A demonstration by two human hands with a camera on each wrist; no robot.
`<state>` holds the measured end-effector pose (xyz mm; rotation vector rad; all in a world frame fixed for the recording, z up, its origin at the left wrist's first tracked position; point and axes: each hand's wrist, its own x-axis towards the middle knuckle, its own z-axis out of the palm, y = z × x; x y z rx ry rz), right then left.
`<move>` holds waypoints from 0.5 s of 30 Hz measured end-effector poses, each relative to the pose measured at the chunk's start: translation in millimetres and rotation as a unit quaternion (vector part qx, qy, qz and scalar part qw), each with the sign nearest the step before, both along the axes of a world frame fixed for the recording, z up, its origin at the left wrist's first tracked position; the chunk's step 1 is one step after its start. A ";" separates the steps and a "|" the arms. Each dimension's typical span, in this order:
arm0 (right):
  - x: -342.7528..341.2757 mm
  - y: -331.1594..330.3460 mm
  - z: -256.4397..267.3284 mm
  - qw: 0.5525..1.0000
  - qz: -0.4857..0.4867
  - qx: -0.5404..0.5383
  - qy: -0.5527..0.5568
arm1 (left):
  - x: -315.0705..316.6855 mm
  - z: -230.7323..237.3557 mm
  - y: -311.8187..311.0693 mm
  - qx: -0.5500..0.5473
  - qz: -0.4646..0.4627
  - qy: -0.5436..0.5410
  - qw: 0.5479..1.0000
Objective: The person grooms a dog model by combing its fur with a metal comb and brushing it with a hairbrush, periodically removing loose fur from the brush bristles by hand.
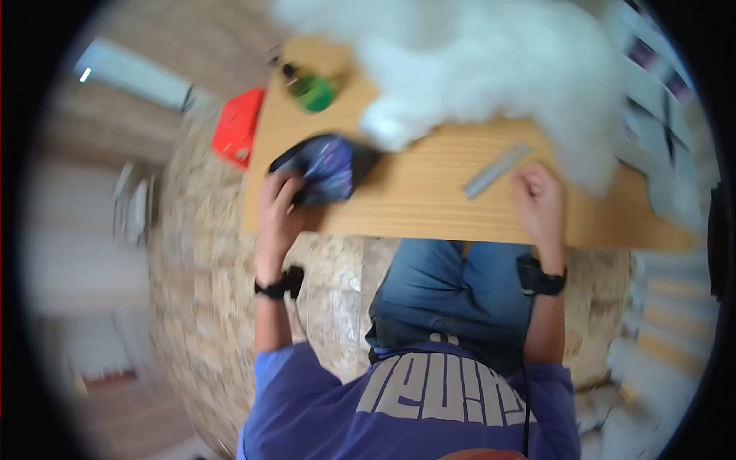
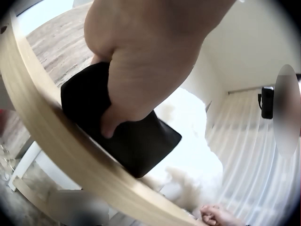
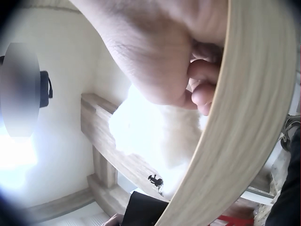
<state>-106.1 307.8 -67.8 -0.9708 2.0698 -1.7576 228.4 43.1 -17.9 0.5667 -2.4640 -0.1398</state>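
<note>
A dark pouch (image 1: 330,169) with a shiny purple-blue patch lies near the table's front left edge. My left hand (image 1: 281,207) grips its near left side, the thumb against the black surface of the pouch (image 2: 146,143) in the left wrist view. At the table's front right, my right hand (image 1: 540,203) rests with curled fingers beside a flat grey ruler-like strip (image 1: 497,170), apart from it. In the right wrist view the right hand (image 3: 155,56) has its fingers folded in, with nothing visible in them.
A big white fluffy animal (image 1: 491,69) covers the back and right of the wooden table (image 1: 414,199). Toward the back left stands a green bottle (image 1: 313,92) with a dark top. Beyond the left edge is a red object (image 1: 238,126), and pale furniture (image 1: 652,138) stands at the right.
</note>
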 end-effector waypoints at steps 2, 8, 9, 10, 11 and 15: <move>0.0 1.5 -14.2 0.999 -0.007 -0.031 0.005 | 7.5 -9.8 5.5 -0.055 -0.007 -0.025 0.998; 8.1 25.9 24.6 0.997 -0.029 -0.024 0.070 | -5.0 -24.5 20.7 -0.047 -0.004 -0.014 0.999; 2.3 37.5 30.6 0.996 -0.040 -0.022 0.077 | -5.6 -29.8 20.3 -0.059 0.000 -0.002 0.998; -3.4 48.5 42.6 0.992 -0.072 -0.030 0.101 | -8.3 -28.6 20.1 -0.079 0.007 -0.005 0.997; -8.7 59.7 50.5 0.986 -0.103 -0.035 0.124 | -9.3 -26.1 20.0 -0.097 0.015 -0.011 0.995; -87.5 107.0 83.3 0.933 -0.256 -0.048 0.250 | 1.0 -28.1 3.5 -0.081 0.087 -0.029 0.992</move>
